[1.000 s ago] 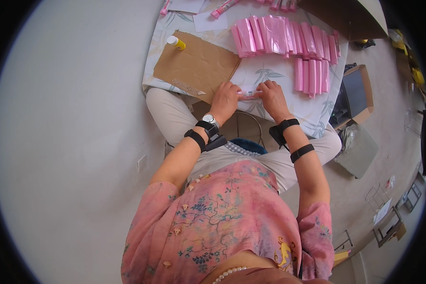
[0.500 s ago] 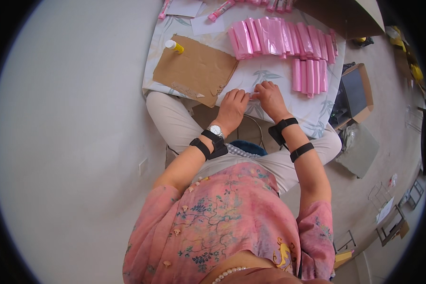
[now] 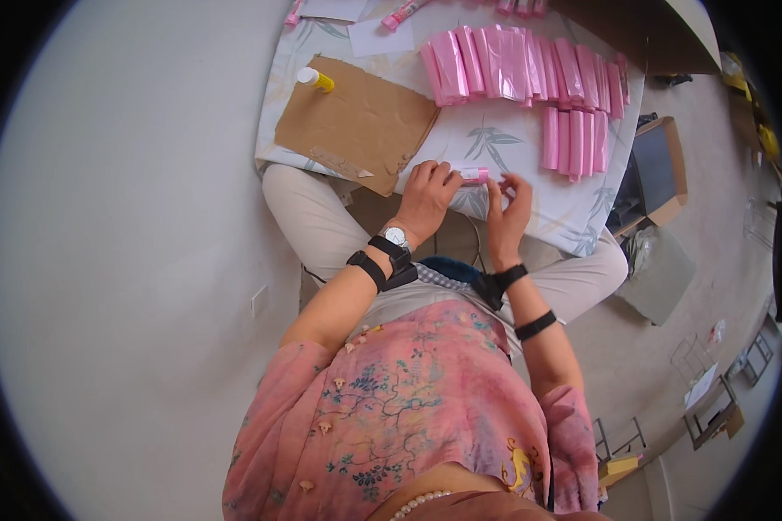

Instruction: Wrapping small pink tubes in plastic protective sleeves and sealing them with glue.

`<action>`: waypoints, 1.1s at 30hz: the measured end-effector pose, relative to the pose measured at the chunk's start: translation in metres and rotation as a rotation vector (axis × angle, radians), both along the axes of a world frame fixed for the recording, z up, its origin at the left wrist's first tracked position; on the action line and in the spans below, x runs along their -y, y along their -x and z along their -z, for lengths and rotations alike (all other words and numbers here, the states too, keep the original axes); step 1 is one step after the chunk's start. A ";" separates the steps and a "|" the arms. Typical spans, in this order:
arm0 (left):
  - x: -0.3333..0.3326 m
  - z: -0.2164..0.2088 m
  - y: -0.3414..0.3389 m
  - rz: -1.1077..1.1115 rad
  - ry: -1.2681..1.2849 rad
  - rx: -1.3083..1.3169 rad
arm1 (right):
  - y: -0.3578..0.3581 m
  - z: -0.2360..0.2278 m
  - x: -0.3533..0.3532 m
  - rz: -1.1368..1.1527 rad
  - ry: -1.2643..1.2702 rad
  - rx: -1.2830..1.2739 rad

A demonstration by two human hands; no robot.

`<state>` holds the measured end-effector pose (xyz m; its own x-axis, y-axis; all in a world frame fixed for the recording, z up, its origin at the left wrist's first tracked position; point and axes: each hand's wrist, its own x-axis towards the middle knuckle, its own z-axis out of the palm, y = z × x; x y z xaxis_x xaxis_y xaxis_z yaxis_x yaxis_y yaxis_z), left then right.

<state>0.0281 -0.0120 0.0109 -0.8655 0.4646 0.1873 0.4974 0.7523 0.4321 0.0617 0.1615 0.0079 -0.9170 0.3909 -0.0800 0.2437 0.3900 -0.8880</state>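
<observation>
My left hand (image 3: 427,201) is closed on a small pink roll (image 3: 473,175) with a pale wrapper or label around it, at the near edge of the table. Most of the roll is hidden under my left fingers; its pink right end sticks out. Just right of that end is my right hand (image 3: 508,213), fingers bent and apart, with nothing plainly held. A brown cardboard sheet (image 3: 356,122) lies to the left, and on it a glue stick (image 3: 315,79), yellow with a white cap. Several flat pink plastic rolls (image 3: 504,65) are lined up beyond my hands.
A shorter row of pink rolls (image 3: 575,143) lies at the right. Toward the back are white paper (image 3: 381,39) and a labelled pink roll (image 3: 403,15). A cardboard box (image 3: 643,35) stands at the far right corner; an open box (image 3: 660,174) is beside the table.
My right hand has moved right and back toward me, away from my left hand. The pink roll's end, hidden before, now shows between them. My left hand has stayed nearly in place.
</observation>
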 end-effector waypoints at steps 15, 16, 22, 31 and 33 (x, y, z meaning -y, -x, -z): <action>-0.004 -0.005 0.020 -0.006 -0.036 0.122 | 0.004 0.016 0.052 0.368 1.254 0.385; -0.007 -0.005 0.021 -0.023 -0.055 0.101 | 0.003 0.029 0.051 0.367 1.260 0.363; -0.018 -0.021 0.013 -0.087 -0.101 0.012 | 0.014 0.022 0.044 0.224 1.436 0.273; -0.054 -0.129 0.026 -0.110 -0.326 -0.346 | 0.040 -0.081 0.022 0.024 1.310 -0.234; -0.062 -0.163 0.024 -0.081 -0.352 -0.400 | 0.039 -0.116 0.014 -0.063 1.276 -0.441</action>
<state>0.0046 0.0501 0.1734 -0.7249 0.2493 0.6422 0.6215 0.6388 0.4536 0.0231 0.1474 0.1236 -0.9738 0.2220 -0.0492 -0.1410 -0.7591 -0.6355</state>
